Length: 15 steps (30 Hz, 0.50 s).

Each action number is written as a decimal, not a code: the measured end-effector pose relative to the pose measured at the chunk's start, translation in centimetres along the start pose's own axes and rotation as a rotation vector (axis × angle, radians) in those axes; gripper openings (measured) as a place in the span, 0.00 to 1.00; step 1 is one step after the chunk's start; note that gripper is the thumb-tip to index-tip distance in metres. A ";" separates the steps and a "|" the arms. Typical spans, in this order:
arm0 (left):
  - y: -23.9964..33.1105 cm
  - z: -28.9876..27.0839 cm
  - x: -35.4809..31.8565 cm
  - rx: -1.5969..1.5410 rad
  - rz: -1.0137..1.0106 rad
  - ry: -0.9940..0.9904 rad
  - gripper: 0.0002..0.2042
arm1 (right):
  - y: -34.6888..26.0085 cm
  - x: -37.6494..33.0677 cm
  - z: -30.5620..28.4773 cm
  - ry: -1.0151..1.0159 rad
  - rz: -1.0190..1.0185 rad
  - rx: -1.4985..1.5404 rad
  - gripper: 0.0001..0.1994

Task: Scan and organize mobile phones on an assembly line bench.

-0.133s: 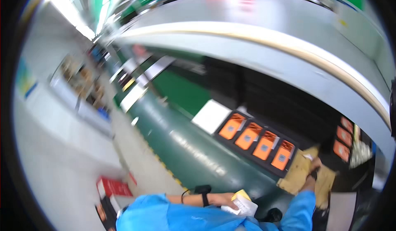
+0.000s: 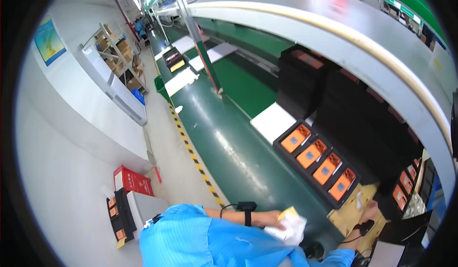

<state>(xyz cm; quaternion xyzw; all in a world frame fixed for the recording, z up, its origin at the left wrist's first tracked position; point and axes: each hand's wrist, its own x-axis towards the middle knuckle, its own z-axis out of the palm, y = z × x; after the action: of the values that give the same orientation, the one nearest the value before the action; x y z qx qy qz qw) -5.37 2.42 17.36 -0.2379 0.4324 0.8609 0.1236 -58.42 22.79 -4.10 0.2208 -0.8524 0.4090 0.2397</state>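
Observation:
My left hand point(image 2: 271, 219) is closed around a crumpled white packet point(image 2: 292, 230) with a yellow part point(image 2: 287, 213) at its top, low in the middle of the view. Over a yellowish-brown sheet point(image 2: 350, 213) to the right, my right hand point(image 2: 370, 211) has its fingers drawn together at a small pale piece point(image 2: 359, 200), whose kind I cannot make out. Just beyond that sheet lies a black tray point(image 2: 305, 175) with several orange devices point(image 2: 326, 168) set in it, each dark at one end.
A white board point(image 2: 274, 123) adjoins the tray on the green bench point(image 2: 224, 147). Tall black stacks point(image 2: 300, 83) stand behind, below a long shelf edge point(image 2: 305, 15). More orange pieces point(image 2: 400, 198) lie at far right. A red box point(image 2: 133, 181) is on the left, beyond yellow-black floor tape point(image 2: 195, 157).
The view has swung, so the bench and tray sit farther right and the picture is sharper. My right hand has come a little nearer to me. The left hand keeps hold of the packet.

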 end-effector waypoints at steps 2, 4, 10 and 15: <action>-1.8 -2.1 -0.1 -0.143 0.137 0.107 0.23 | 1.7 -0.7 0.3 -0.138 -0.148 -0.220 0.08; -1.3 -2.7 -1.3 -0.258 0.136 0.152 0.25 | 3.2 -1.5 1.5 -0.442 -0.249 -0.783 0.07; -3.4 -8.0 -4.6 -0.321 0.163 0.403 0.26 | -6.1 -1.8 1.2 -1.131 -0.130 -0.897 0.16; -7.5 -11.7 -7.1 -0.482 0.037 0.507 0.24 | -1.3 -5.5 -0.2 -0.600 0.405 -0.536 0.21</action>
<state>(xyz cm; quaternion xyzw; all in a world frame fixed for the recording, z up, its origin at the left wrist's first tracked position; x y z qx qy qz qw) 7.37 -2.57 9.94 -0.4588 0.2380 0.8538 -0.0631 -53.32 23.21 -6.41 0.0885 -0.9861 0.1301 -0.0541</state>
